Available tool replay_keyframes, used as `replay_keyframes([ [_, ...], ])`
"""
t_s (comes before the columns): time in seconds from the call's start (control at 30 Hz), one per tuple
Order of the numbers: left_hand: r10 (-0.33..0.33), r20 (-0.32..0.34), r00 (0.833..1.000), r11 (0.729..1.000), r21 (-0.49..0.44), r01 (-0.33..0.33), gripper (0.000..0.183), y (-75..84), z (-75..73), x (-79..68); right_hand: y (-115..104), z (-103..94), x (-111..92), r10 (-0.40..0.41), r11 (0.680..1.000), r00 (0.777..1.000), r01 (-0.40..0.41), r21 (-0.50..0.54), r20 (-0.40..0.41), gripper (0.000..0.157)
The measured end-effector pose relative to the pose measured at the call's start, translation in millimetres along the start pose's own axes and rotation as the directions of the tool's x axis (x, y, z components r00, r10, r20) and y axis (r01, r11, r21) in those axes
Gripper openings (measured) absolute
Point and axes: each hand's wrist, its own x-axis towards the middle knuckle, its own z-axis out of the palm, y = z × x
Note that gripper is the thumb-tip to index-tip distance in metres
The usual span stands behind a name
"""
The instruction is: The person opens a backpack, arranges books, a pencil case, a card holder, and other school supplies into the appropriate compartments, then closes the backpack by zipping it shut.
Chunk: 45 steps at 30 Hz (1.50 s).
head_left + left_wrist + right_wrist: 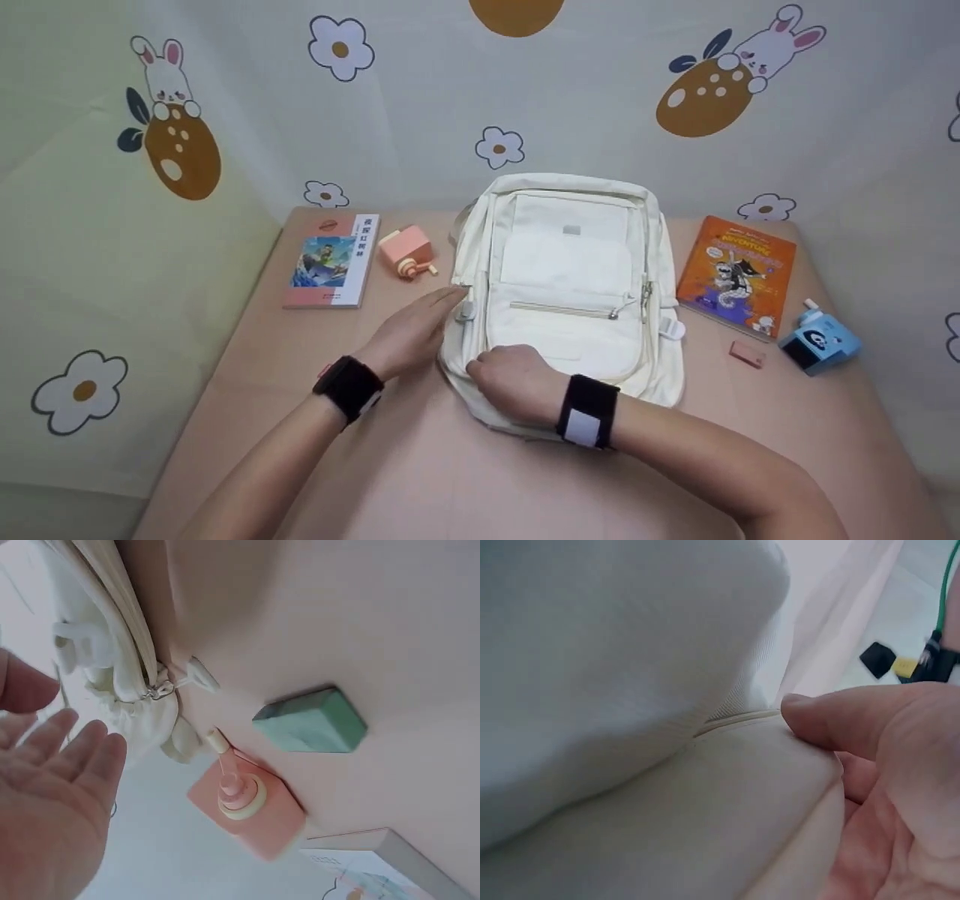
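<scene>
A cream backpack (562, 262) lies front up on the table, its front pocket zipper (562, 306) facing up. My left hand (412, 330) is at the backpack's left side, fingers extended with the tips beside a side buckle. In the left wrist view that hand (60, 802) has its palm showing and its fingers loosely straight, near the bag's fabric. At the lower left edge of the backpack, my right hand (521, 382) pinches the cream fabric. Up close in the right wrist view, the thumb (832, 720) presses on a seamed edge while the other fingers curl underneath.
Left of the bag lie a book (326, 259) and a pink crank pencil sharpener (407, 249). A green block (315, 722) shows near the sharpener in the left wrist view. To the right are an orange book (739, 274), a small pink block (747, 354) and a blue crank sharpener (821, 339).
</scene>
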Motion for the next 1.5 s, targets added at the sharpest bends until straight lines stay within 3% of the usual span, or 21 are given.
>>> replay_keyframes([
  [0.23,0.088,0.105,0.991,0.996,-0.019,-0.087,0.064,9.2,9.7,-44.2,9,-10.0,-39,-0.05,0.986,0.998,0.054,0.155,-0.027,0.043],
  [0.37,0.153,0.149,0.977,0.988,0.002,-0.156,0.068,20.9,14.8,-53.0,22,-23.3,-72,-0.021,0.985,0.998,0.031,0.171,-0.061,0.045],
  [0.57,0.257,0.144,0.956,0.96,0.075,-0.27,0.065,36.3,22.9,-43.9,58,-33.9,-120,0.098,0.977,0.981,-0.062,0.205,-0.166,0.039],
  [0.63,0.276,0.148,0.949,0.952,0.089,-0.291,0.064,40.0,24.8,-39.0,71,-34.8,-135,0.153,0.968,0.975,-0.114,0.222,-0.164,0.038],
  [0.77,0.305,0.153,0.94,0.94,0.108,-0.323,0.059,44.7,29.1,-31.2,90,-30.3,-159,0.255,0.935,0.964,-0.226,0.274,-0.076,0.043],
  [0.87,0.301,0.17,0.938,0.941,0.109,-0.322,0.055,45.9,32.6,-27.9,97,-22.5,-172,0.283,0.909,0.959,-0.273,0.316,0.014,0.054],
  [1.2,0.294,0.165,0.942,0.939,0.133,-0.316,0.039,48.2,37.2,-24.1,101,4.4,-190,0.271,0.88,0.955,-0.297,0.371,0.122,0.077],
  [1.33,0.283,0.143,0.948,0.947,0.117,-0.3,0.032,49.7,34.3,-21.4,105,9.5,-190,0.296,0.878,0.948,-0.319,0.358,0.12,0.079],
  [1.5,0.299,0.07,0.952,0.946,0.113,-0.305,0.019,51.8,29.1,-15.2,113,11.1,-191,0.307,0.875,0.947,-0.319,0.365,0.093,0.081],
])
